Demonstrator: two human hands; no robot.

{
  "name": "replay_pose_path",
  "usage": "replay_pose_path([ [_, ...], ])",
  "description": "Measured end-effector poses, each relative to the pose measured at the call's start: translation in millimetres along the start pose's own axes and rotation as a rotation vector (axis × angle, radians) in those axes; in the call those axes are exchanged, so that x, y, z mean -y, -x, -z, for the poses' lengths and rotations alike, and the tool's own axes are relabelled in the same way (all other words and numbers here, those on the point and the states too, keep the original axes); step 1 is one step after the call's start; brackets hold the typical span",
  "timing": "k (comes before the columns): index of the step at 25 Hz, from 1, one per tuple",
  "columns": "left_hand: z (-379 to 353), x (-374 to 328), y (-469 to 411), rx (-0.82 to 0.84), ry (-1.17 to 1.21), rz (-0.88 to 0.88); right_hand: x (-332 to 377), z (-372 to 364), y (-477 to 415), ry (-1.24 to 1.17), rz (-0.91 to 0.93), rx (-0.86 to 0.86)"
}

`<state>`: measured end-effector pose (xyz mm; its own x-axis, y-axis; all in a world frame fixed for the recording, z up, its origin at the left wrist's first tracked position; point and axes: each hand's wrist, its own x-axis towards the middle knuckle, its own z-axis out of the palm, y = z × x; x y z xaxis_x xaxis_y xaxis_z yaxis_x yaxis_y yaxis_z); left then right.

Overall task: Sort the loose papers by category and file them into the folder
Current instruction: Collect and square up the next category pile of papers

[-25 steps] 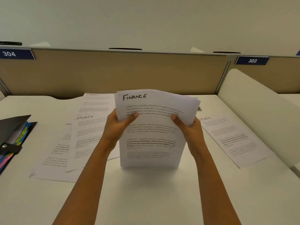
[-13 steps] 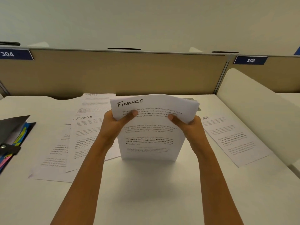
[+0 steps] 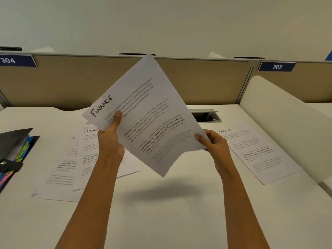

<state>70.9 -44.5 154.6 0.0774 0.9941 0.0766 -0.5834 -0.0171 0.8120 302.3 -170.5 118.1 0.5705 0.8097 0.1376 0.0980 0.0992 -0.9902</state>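
White FINANCE-headed paper sheaf (image 3: pixel 143 119) off the desk, tilted; left hand (image 3: pixel 110 141) and right hand (image 3: pixel 213 142) pinch opposite edges under thumbs. Best square edges before filing.

The white tabletop (image 3: pixel 161 221) has a grey hatch (image 3: pixel 204 115) set in near its back edge. Left of the hatch lies a pile of sheets (image 3: pixel 68 169) headed SPORTS, overlapping. Far left of the hatch lies an open black folder (image 3: pixel 14 142). Right of the hatch lies a single sheet (image 3: pixel 258 153), also headed SPORTS.
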Motion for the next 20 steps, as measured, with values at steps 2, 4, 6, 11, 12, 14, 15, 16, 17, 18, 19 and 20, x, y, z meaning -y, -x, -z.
replay_pose_path([
  [2,5,6,-4,-0.053,0.165,0.085,0,-2,-1,-0.182,-0.027,-0.016],
  [4,8,13,-5,-0.077,0.293,0.168,-1,-11,1,-0.355,-0.074,0.021],
  [6,6,26,0,-0.017,0.274,0.184,-2,-26,4,-0.448,-0.12,0.059],
  [11,20,28,-1,0.043,0.1,0.136,-2,-26,1,-0.362,-0.132,0.051],
  [12,27,22,-6,0.036,0.05,0.12,-2,-17,-2,-0.307,-0.135,0.028],
  [14,39,13,-12,0.064,-0.135,0.1,-3,0,-7,-0.154,-0.122,-0.021],
  [15,42,11,-12,0.106,-0.234,0.09,-2,6,-9,-0.074,-0.097,-0.038],
  [16,42,11,-11,0.151,-0.313,0.08,-1,9,-11,-0.014,-0.064,-0.054],
  [17,41,14,-11,0.187,-0.375,0.069,1,10,-12,0.017,-0.032,-0.071],
  [18,39,17,-10,0.209,-0.426,0.057,1,10,-11,0.025,-0.006,-0.086],
  [19,38,21,-9,0.223,-0.466,0.044,1,8,-10,0.026,0.008,-0.102],
  [20,37,26,-8,0.231,-0.492,0.037,-2,8,-8,0.026,0.013,-0.111],
])
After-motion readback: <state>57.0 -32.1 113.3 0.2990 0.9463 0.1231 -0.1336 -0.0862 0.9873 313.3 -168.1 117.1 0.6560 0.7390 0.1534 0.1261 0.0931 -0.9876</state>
